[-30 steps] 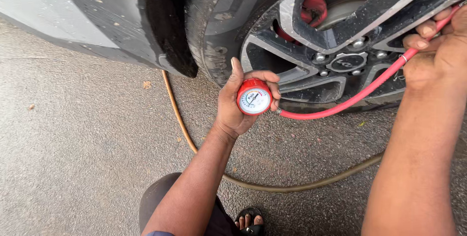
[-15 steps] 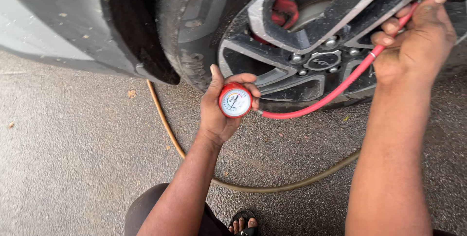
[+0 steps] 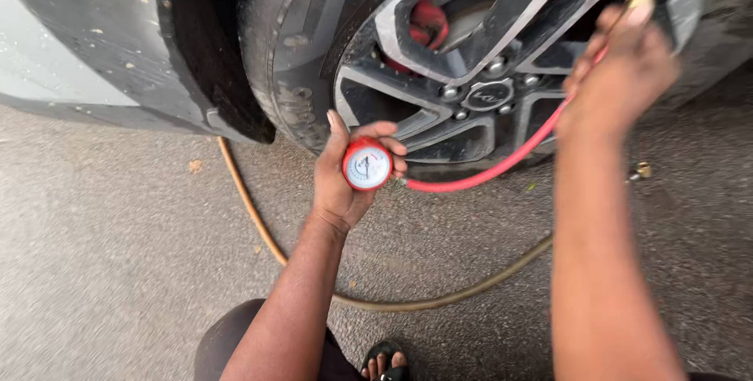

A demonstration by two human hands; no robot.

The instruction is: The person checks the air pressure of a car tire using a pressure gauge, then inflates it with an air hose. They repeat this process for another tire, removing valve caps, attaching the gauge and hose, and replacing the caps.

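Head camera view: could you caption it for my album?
Left hand holds a round red gauge; right hand presses its red hose to a car wheel.

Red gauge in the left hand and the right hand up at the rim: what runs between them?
In the head view, a red hose runs from the round red gauge in the left hand, across the wheel spokes, up into the blurred right hand.

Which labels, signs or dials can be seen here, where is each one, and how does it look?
Round red-rimmed pressure gauge: in the left hand, white dial face, dark needle.
Oval dark emblem cap: at the centre of the grey alloy wheel, silver outline.
No packages or screens.
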